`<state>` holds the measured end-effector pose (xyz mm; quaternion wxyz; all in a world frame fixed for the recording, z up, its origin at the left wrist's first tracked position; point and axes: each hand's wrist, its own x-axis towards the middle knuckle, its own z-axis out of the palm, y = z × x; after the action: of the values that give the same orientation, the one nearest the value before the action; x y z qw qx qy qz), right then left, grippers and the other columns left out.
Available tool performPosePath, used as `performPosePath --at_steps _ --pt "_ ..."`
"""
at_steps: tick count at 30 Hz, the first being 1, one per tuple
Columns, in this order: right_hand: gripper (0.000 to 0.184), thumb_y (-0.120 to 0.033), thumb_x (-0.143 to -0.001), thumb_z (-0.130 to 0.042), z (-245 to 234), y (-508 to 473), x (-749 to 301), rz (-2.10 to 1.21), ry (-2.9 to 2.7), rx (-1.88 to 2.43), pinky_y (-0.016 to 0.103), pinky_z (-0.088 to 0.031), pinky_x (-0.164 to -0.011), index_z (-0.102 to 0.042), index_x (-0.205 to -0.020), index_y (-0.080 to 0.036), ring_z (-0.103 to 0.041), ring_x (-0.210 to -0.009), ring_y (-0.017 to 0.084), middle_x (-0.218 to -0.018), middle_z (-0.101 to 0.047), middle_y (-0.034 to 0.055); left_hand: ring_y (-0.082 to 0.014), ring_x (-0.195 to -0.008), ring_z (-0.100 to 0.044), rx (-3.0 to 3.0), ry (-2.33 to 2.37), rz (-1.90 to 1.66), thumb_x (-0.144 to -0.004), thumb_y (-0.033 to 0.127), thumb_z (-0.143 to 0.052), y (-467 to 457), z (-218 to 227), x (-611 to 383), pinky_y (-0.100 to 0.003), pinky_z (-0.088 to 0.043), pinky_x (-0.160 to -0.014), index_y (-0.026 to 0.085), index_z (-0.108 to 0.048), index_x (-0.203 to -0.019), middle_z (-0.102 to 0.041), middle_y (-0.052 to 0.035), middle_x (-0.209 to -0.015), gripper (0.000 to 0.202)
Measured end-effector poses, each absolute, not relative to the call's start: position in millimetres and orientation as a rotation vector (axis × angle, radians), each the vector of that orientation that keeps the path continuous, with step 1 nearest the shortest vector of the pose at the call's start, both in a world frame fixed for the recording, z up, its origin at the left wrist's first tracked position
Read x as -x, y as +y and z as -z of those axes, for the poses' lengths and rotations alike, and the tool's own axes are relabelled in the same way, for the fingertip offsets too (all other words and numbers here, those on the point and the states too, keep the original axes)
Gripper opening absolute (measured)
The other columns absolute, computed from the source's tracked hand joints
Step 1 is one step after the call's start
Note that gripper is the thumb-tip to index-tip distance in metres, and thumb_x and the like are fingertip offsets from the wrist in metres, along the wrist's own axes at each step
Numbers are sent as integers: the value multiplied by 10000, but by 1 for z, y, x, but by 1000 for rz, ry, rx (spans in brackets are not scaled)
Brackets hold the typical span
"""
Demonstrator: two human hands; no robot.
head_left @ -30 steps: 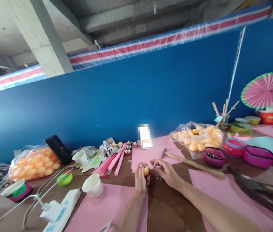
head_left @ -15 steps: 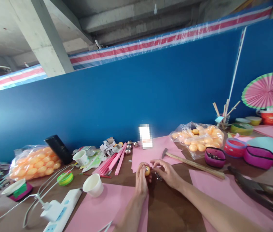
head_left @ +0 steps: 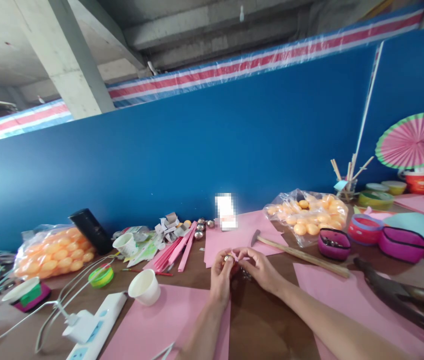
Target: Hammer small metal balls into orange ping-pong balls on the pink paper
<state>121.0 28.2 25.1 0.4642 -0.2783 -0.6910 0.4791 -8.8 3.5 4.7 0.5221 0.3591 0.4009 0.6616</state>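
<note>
**Two hands at one small silver piece, craft table**

- Left hand [head_left: 220, 274]: raised just above the brown wooden table [head_left: 268, 325], curled narrow, fingertips pinched on a small shiny silver round piece [head_left: 228, 258].
- Right hand [head_left: 260, 268]: palm down, just beside the left, thumb and forefinger drawn narrow and reaching to the same silver piece. Touching or gripping: cannot tell.
- Silver piece: between the two sets of fingertips, above the near edge of a flat pink paper sheet [head_left: 230, 235], near the table's middle.
- Close by: small dark metal bits [head_left: 244, 274] on the table under the right fingers.
- Right of the hands: hammer with long wooden handle [head_left: 302, 255], lying flat, head on the pink sheet.
- Behind the hammer: clear plastic bag of orange balls [head_left: 309, 215].
- Beside that bag: magenta oval container [head_left: 334, 243].
- Left of the hands: white paper cup [head_left: 144, 287], upright, well apart.
- Near edge, left: white power strip [head_left: 95, 325].
</note>
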Motion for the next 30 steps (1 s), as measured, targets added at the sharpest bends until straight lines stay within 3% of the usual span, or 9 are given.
performPosePath --at_steps 7,13,30 --pt "183 -370 -796 -499 -24 28 -122 -1170 -1724 670 296 -440 -796 -533 -779 -191 -574 -788 152 -1024 -584 56 -208 -939 -585 -811 891 -1575 -700 308 -629 6 0 10 -354 -435 -862 194 -494 -1180 -613 -92 -1034 512" --pt "124 -311 -800 -492 -22 31 -121 -1113 -1730 704 289 -432 -792 -529 -769 -197 -554 -767 144 -894 -596 30 -223 -1006 -556 -782 871 -1585 -721 319 -606 9 3 11 -362 -426 -889 191 -507 -1178 -604 -99 -1080 484" --pt "141 -320 -791 -494 -22 30 -121 -1107 -1722 710 303 -435 -796 -539 -772 -187 -563 -824 159 -972 -602 52 -215 -1017 -549 -832 924 -1595 -716 329 -609 7 0 12 -354 -408 -909 206 -478 -1205 -612 -85 -1065 521"
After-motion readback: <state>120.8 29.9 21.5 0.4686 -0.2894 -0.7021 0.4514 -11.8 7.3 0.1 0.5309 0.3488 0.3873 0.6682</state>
